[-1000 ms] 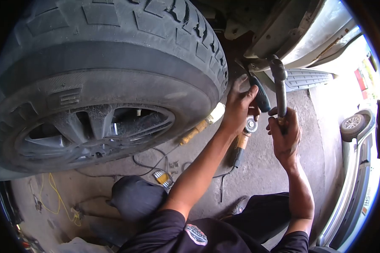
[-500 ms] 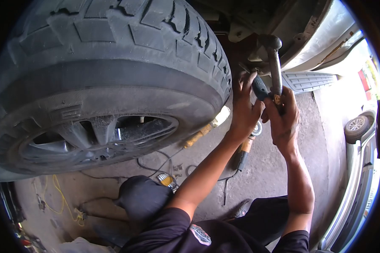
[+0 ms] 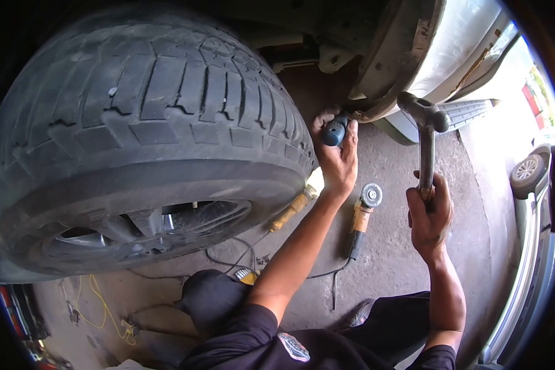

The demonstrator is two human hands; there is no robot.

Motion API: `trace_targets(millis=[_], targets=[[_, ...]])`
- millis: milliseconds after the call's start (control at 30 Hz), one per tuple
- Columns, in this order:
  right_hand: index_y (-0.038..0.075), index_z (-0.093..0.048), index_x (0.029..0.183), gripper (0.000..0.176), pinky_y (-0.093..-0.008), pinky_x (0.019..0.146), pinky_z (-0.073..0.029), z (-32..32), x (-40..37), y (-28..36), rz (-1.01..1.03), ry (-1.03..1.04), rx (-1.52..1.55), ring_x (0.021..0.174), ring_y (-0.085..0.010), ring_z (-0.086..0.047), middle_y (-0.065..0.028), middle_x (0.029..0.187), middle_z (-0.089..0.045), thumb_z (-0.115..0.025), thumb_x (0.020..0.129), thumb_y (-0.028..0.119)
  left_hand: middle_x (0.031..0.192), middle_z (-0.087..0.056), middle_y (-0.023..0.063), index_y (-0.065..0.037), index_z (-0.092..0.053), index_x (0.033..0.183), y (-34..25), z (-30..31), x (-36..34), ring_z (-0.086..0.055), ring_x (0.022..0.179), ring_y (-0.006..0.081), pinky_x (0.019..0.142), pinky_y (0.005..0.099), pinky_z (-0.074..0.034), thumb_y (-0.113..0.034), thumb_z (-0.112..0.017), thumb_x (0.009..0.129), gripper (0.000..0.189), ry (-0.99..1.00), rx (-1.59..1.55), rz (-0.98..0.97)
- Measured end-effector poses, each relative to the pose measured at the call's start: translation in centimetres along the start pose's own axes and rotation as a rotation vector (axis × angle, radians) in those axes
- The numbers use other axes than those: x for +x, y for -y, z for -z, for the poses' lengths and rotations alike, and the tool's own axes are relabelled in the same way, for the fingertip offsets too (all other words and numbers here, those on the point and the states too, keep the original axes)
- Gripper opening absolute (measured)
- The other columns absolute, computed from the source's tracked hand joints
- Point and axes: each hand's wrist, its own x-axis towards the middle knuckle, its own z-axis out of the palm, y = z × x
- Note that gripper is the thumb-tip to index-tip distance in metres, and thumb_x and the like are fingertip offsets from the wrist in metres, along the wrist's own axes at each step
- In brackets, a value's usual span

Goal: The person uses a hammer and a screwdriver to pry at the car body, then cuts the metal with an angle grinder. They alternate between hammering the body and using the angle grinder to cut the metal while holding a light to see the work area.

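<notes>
My left hand (image 3: 338, 165) is closed around a screwdriver with a dark blue handle (image 3: 333, 134). The handle's butt faces me; its tip is hidden behind my fingers, close to the lower edge of the wheel-arch panel (image 3: 371, 113). Lower and to the right, my right hand (image 3: 431, 223) grips a ball-peen hammer (image 3: 427, 151) by its shaft, head up. The hammer head is apart from the screwdriver, in front of the ribbed side step (image 3: 465, 117). A large tire (image 3: 166, 105) is close on the left of my left hand.
An angle grinder (image 3: 359, 222) with a cord lies on the concrete floor below, between my forearms. A yellow-handled tool (image 3: 290, 213) lies partly under the tire. Yellow cord (image 3: 95, 305) is at lower left. Another vehicle (image 3: 530, 246) stands at the right.
The hands have separated: my right hand moved down and right with the hammer, off the screwdriver. My left hand now wraps the screwdriver, slightly lower and left. The view has shifted.
</notes>
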Motion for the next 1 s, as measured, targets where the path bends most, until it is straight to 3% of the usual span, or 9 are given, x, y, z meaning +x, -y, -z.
trace_targets(millis=[200, 267, 400, 567, 667, 1000], targets=[[-0.001, -0.060, 0.125, 0.039, -0.0325, 0.056, -0.043, 0.9, -0.1, -0.3, 0.093, -0.048, -0.017, 0.055, -0.0159, -0.055, -0.0080, 0.065, -0.056, -0.075, 0.089, 0.006, 0.118, -0.053, 0.0082, 0.000, -0.046, 0.130, -0.4, 0.5, 1.4, -0.055, 0.096, 0.0138, 0.089, 0.0302, -0.051, -0.017, -0.068, 0.105, 0.037, 0.022, 0.070, -0.039], [-0.001, -0.060, 0.125, 0.040, -0.0326, 0.056, -0.044, 1.3, 0.1, -0.5, 0.123, -0.052, -0.014, 0.056, -0.0166, -0.055, -0.0081, 0.066, -0.057, -0.075, 0.088, 0.005, 0.119, -0.053, 0.0095, -0.001, -0.046, 0.130, 0.1, 0.6, 1.7, -0.056, 0.099, 0.0161, 0.092, 0.0328, -0.051, -0.017, -0.068, 0.104, 0.038, 0.015, 0.124, -0.151], [-0.002, -0.059, 0.128, 0.045, -0.0334, 0.060, -0.048, 2.0, 0.2, -0.4, 0.167, -0.027, -0.032, 0.058, -0.0188, -0.060, -0.0087, 0.069, -0.061, -0.076, 0.087, 0.004, 0.119, -0.057, 0.0128, -0.001, -0.045, 0.132, -0.8, 0.8, 2.1, -0.060, 0.107, 0.0204, 0.100, 0.0360, -0.049, -0.021, -0.068, 0.105, 0.041, 0.037, 0.184, -0.045], [-0.004, -0.059, 0.132, 0.050, -0.0347, 0.066, -0.053, 2.2, -0.1, -1.0, 0.238, -0.044, -0.072, 0.067, -0.0217, -0.068, -0.0121, 0.078, -0.066, -0.077, 0.086, 0.005, 0.119, -0.057, 0.0127, 0.002, -0.046, 0.133, -2.2, 0.9, 4.3, -0.059, 0.113, 0.0250, 0.101, 0.0385, -0.050, -0.028, -0.065, 0.106, 0.044, 0.148, 0.415, -0.089], [-0.005, -0.059, 0.134, 0.052, -0.0356, 0.068, -0.054, 2.6, -0.2, -0.8, 0.259, -0.028, -0.104, 0.071, -0.0236, -0.070, -0.0152, 0.084, -0.068, -0.077, 0.087, 0.008, 0.120, -0.056, 0.0128, 0.002, -0.046, 0.132, -0.7, 0.8, 4.0, -0.058, 0.114, 0.0253, 0.101, 0.0408, -0.051, -0.029, -0.064, 0.107, 0.044, 0.127, 0.174, -0.128], [-0.003, -0.054, 0.145, 0.063, -0.0391, 0.065, -0.057, 1.8, 0.2, 0.2, 0.382, 0.068, -0.154, 0.071, -0.0306, -0.074, -0.0214, 0.095, -0.072, -0.077, 0.088, 0.010, 0.113, -0.058, 0.0111, 0.000, -0.051, 0.128, 0.5, 0.7, 2.6, -0.059, 0.104, 0.0220, 0.095, 0.0386, -0.051, -0.021, -0.071, 0.103, 0.039, 0.165, 0.285, -0.133]])
